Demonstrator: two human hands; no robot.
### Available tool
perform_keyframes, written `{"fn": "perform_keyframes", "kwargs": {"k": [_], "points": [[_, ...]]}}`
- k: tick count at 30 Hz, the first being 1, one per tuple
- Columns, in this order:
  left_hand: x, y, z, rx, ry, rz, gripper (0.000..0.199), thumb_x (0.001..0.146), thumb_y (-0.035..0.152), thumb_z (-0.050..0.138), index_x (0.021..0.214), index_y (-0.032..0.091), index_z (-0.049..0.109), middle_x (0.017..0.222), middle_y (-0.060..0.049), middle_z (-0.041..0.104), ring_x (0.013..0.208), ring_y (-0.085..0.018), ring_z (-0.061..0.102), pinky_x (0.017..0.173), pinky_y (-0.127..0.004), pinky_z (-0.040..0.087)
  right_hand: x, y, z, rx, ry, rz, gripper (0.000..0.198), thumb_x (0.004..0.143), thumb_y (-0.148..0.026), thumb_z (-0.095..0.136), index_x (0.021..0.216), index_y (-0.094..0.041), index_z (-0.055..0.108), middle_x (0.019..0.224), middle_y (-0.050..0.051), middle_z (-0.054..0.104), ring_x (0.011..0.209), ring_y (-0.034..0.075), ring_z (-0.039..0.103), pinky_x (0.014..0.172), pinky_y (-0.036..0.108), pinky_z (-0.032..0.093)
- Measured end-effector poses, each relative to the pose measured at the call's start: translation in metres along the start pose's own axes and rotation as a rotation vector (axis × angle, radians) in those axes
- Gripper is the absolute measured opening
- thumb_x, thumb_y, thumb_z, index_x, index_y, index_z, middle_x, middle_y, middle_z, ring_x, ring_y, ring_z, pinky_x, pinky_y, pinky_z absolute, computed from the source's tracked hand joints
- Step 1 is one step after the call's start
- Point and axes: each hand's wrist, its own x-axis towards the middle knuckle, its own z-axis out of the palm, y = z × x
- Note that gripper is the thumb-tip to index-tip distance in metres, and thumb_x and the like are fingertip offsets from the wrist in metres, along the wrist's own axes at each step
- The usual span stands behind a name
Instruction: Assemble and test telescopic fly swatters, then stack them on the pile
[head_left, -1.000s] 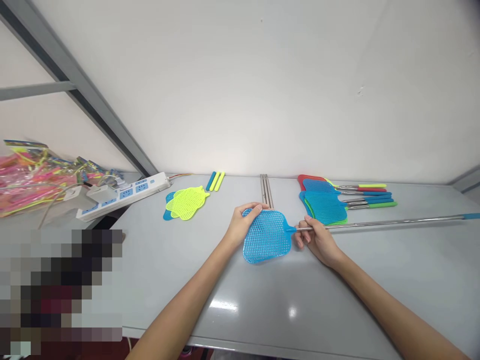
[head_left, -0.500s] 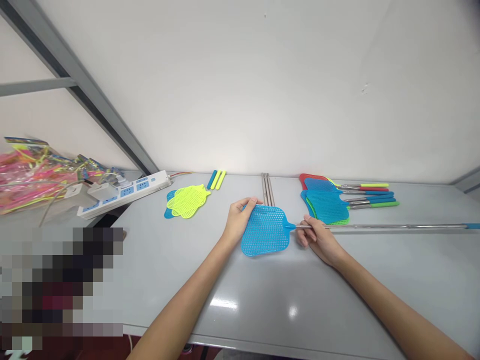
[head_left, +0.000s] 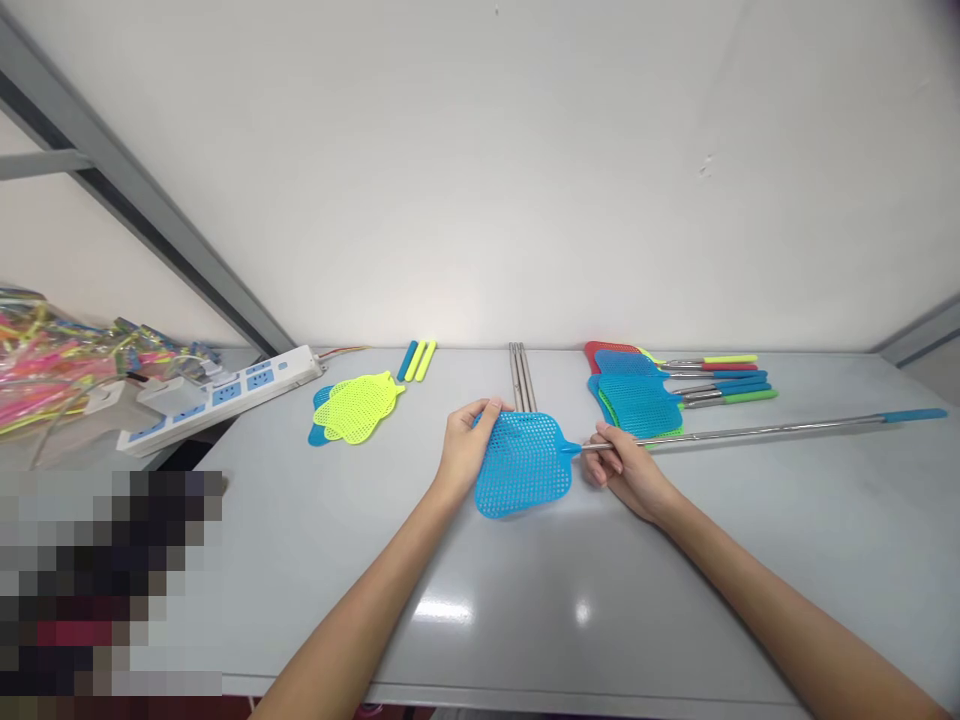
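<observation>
A blue fly swatter point(head_left: 523, 467) with a long extended metal rod and a blue grip is held above the table between both hands. My left hand point(head_left: 466, 445) pinches the left edge of its mesh head, thumb on top. Close to the neck, my right hand point(head_left: 626, 468) has its fingers closed around the rod, which runs off to the right. Behind the mesh head lie several bare metal rods point(head_left: 523, 375), their near ends hidden by it. Beyond my right hand is a pile of swatters point(head_left: 641, 400) with blue, red, green and yellow parts.
Loose yellow and blue swatter heads point(head_left: 358, 408) lie at left, near short yellow and blue grips point(head_left: 417, 361). A white power strip point(head_left: 225, 395) with plugs rests farther left, before plastic-wrapped colourful items point(head_left: 82, 365). A wall stands behind the grey table point(head_left: 517, 610).
The swatter's grip end has swung away toward the wall, so the rod now slopes upward to the right. Both hands keep their hold. The view has shifted slightly.
</observation>
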Motion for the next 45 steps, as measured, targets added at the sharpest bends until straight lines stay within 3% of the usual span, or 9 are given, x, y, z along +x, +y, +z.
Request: {"fn": "perform_keyframes", "kwargs": {"k": [28,45], "points": [[0.0038,-0.006,-0.0083,0.248,0.092,0.133,0.034,0.075,0.042,0.045,0.081,0.015,0.064,0.06,0.001,0.057,0.055,-0.011,0.049,0.052,-0.02,0.035,0.0024,0.0015,0.0018,-0.054,0.022,0.007,0.046,0.079,-0.04,0.041,0.038,-0.019,0.031,0.041,0.001,0.045,0.041,0.011,0.037,0.046,0.026,0.027],[0.0064,-0.007,-0.0075,0.215,0.098,0.114,0.03,0.071,0.04,0.048,0.077,0.015,0.064,0.06,0.0,0.06,0.055,-0.013,0.051,0.049,-0.02,0.034,0.0034,-0.0005,0.0031,-0.079,0.034,0.01,0.047,0.078,-0.041,0.042,0.038,-0.019,0.032,0.039,0.001,0.047,0.04,0.011,0.039,0.044,0.025,0.027]]}}
